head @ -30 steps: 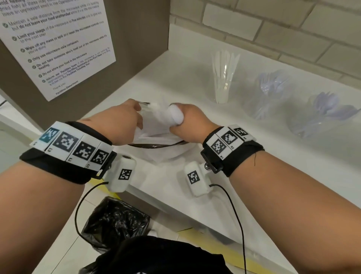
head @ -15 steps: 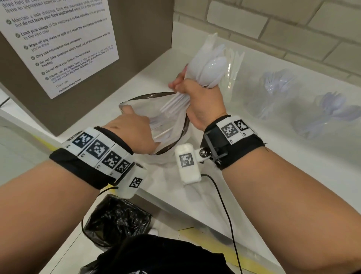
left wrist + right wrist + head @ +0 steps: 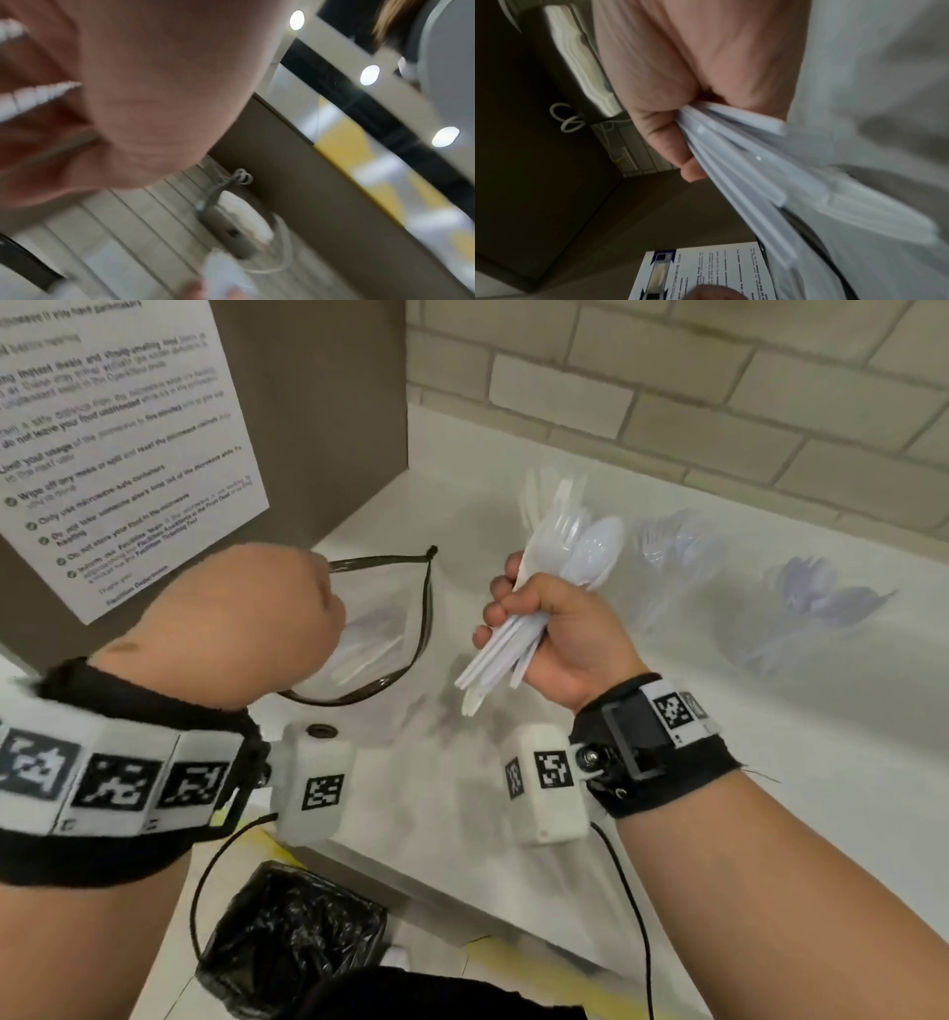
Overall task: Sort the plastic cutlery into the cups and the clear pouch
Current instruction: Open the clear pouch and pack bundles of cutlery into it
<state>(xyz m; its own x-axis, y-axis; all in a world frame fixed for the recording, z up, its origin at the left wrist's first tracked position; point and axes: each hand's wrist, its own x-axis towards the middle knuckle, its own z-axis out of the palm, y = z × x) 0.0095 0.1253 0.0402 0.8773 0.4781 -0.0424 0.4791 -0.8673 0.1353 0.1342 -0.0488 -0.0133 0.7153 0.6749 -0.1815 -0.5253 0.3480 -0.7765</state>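
Note:
On the white counter (image 3: pixel 719 762) lies a clear pouch (image 3: pixel 405 608) with a dark rim, mouth wide, some white cutlery still inside. My left hand (image 3: pixel 328 603) grips the pouch's rim on its left side. My right hand (image 3: pixel 513 613) holds a bundle of white plastic cutlery (image 3: pixel 570 562) upright, just right of the pouch and above the counter. In the right wrist view its fingers (image 3: pixel 680 142) curl round the bundle's handles (image 3: pixel 744 162). Three clear cups stand behind: one with knives (image 3: pixel 549 490), one with forks (image 3: pixel 678 552), one with spoons (image 3: pixel 821 603).
A brown panel with a printed notice (image 3: pixel 128 454) stands left of the pouch. A brick wall (image 3: pixel 719 403) runs behind the cups. Below the counter's front edge (image 3: pixel 411 891) sits a bin lined with a black bag (image 3: pixel 292 937).
My right hand has drawn the cutlery bundle up out of the pouch and carried it to the right. My left hand has kept its hold on the pouch's rim.

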